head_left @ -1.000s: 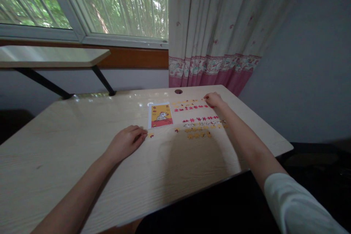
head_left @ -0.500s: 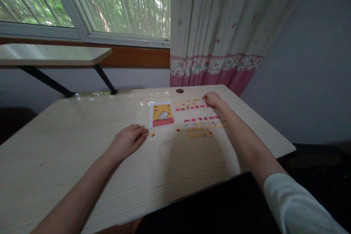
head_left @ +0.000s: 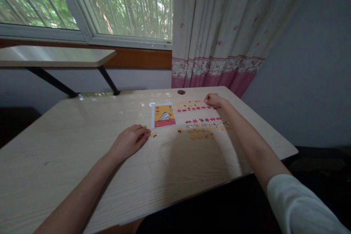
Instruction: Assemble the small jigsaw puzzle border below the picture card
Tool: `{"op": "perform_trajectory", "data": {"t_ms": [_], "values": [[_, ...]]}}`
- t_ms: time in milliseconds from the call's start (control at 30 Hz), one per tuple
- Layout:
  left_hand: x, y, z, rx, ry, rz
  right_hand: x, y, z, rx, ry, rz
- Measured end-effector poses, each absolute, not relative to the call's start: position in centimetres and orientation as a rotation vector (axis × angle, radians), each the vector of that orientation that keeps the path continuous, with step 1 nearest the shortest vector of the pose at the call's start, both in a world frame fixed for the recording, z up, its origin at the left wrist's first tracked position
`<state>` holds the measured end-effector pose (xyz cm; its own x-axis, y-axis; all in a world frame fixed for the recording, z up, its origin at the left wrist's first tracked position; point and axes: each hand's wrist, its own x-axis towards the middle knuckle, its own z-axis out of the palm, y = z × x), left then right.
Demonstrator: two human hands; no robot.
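Hands: left [head_left: 129, 141], yellow piece [head_left: 154, 135] just beside | right [head_left: 215, 99], puzzle rows [head_left: 195, 121] alongside

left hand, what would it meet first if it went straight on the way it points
Most likely the small yellow puzzle piece with a dark red mark, right by the left hand; whether the two already touch is hard to tell.

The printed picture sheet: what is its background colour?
Picture sheet: yellow above, red below; head view.

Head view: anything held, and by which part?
Can't tell for certain. Right hand is at a puzzle piece, left hand at a yellow piece; neither grip shows clearly.
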<state>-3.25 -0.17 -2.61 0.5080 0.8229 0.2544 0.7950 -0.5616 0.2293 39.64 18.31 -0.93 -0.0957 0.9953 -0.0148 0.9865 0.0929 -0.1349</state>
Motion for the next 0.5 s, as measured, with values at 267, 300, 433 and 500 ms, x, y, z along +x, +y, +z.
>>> {"op": "perform_trajectory", "data": {"t_ms": [267,300,433,500], "values": [[-3.3,-0.1,-2.8,2.677,1.416,0.528,38.2,16.4,-0.6,-1.851,-2.181,0.245],[-3.2,-0.1,-2.8,2.683,1.413,0.532,37.6,15.9,-0.4,-1.795,-2.17,0.26],[-3.1,-0.2,-2.7,2.693,1.397,0.559,33.2,12.8,0.4,-1.352,-2.095,0.622],[-3.1,-0.2,-2.7,2.699,1.368,0.567,30.3,10.9,0.5,-1.172,-2.061,0.904]]}}
